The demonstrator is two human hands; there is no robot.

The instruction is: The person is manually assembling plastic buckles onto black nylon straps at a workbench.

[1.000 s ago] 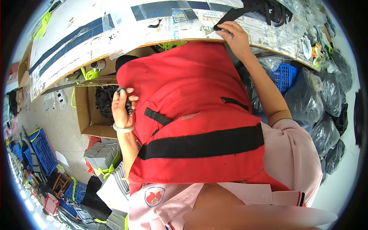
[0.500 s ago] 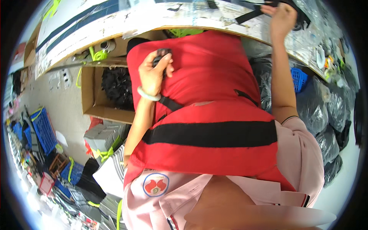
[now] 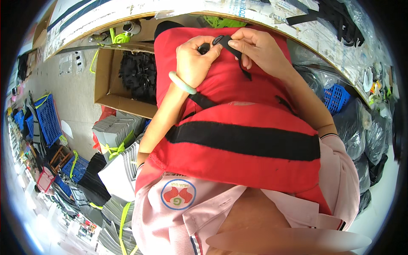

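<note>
Above my lap, my left hand (image 3: pixel 193 59) is closed around small black plastic pieces that look like buckles. One buckle (image 3: pixel 218 40) sticks out between thumb and forefinger, and another dark piece (image 3: pixel 204 48) shows in the curl of the fingers. Facing it, my right hand (image 3: pixel 263 51) pinches a short black webbing strap (image 3: pixel 231 46) whose upper end meets the buckle. The strap's lower end hangs over the red apron (image 3: pixel 255 93). Whether the strap passes through the buckle's slot is too small to tell.
A worktable (image 3: pixel 170 17) runs across the far side, with a heap of black straps (image 3: pixel 340 21) at its right. Left of my lap stands a cardboard box (image 3: pixel 112 100) of black pieces (image 3: pixel 138 72). Tied grey stacks (image 3: pixel 112 129) lie nearer; black bags (image 3: pixel 350 131) and a blue basket (image 3: pixel 335 97) stand right.
My right hand has come back from the straps on the table to my lap, bringing a black strap. My left hand has risen to meet it, now presenting a buckle at its fingertips.
</note>
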